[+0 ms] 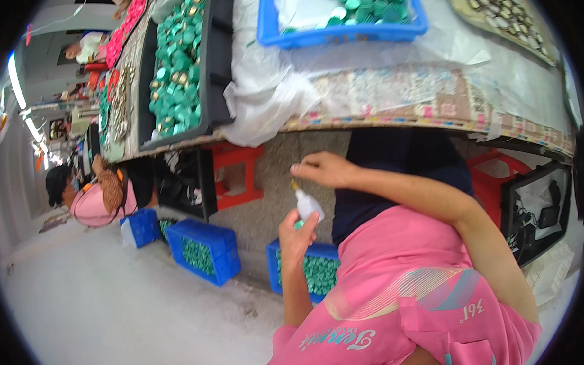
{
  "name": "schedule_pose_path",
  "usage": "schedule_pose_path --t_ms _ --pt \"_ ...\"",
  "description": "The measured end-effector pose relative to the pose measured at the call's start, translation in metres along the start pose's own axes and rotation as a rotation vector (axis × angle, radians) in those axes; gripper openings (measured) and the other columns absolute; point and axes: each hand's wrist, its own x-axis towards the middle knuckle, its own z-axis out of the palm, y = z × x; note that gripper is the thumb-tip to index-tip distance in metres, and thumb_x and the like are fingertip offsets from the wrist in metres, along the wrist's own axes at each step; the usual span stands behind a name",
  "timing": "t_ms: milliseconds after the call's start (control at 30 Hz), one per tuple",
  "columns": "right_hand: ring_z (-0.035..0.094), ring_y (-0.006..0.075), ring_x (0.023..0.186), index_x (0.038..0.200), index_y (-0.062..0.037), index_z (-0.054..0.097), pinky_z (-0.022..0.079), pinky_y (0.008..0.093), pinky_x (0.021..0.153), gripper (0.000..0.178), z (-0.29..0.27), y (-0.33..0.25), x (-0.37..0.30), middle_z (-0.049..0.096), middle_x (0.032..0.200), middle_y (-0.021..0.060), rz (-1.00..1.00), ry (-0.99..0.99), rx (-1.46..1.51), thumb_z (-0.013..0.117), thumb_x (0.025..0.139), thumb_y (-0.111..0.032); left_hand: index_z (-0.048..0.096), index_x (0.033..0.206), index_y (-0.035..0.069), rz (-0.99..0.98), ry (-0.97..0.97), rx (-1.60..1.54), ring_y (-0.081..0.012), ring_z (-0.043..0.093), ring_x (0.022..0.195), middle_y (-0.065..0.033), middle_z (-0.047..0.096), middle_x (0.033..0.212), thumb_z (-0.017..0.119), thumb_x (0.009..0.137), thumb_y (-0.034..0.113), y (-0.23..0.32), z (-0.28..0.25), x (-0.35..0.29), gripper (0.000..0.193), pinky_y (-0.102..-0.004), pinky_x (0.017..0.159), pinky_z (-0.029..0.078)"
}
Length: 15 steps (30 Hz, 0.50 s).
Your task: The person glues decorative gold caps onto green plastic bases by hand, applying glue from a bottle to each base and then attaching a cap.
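On the left, a blue crate (228, 254) of small green pieces sits on the floor, and farther off a black tray (219, 75) of green caps (177, 70) rests on the table. Next, the left hand (296, 238) rises above another blue crate (274, 267), its fingers closed around the lower part of a squeeze bottle (309, 206); a bit of green (298, 224) shows at its fingers, too small to identify. The bottle is between the two hands, in front of the person and below the near table edge. Its long axis runs slantwise, base near and right, nozzle (294, 184) far and left, pointing at the fingertips of the right hand (325, 170). It looks whitish and translucent, rounded in the body and tapering to a slim yellowish tip. The left hand has it; the right hand lies just beyond the tip, its fingers bent and bunched leftward. Whether those fingertips touch the nozzle or pinch something small, I cannot tell. Farther right, beyond the table's newspaper covering (398, 98), a blue tray (345, 38) holds more green pieces, well apart from both hands.
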Motion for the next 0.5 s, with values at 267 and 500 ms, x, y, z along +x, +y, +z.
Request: schedule_pose_path --t_ms 267,500 --pt "0.050 0.0312 0.091 0.104 -0.0051 0.061 0.042 0.0379 0.082 0.022 -0.110 -0.104 -0.170 0.053 0.092 0.0135 -0.565 0.660 -0.466 0.063 0.083 -0.009 0.062 0.104 0.000 0.054 -0.154 -0.153 -0.0075 0.051 0.047 -0.0042 0.061 0.072 0.069 0.081 0.016 0.048 0.026 -0.032 0.029 -0.0215 0.040 0.037" --pt "0.050 0.0324 0.092 0.106 -0.0034 0.061 0.041 0.0387 0.080 0.029 -0.239 -0.081 -0.271 0.054 0.095 0.0124 -0.253 1.309 -0.890 0.066 0.077 -0.005 0.060 0.113 -0.002 0.130 -0.532 -0.393 -0.0083 0.052 0.049 -0.0080 0.065 0.083 0.068 0.081 0.011 0.117 0.075 -0.056 0.035 -0.0205 0.040 0.037"
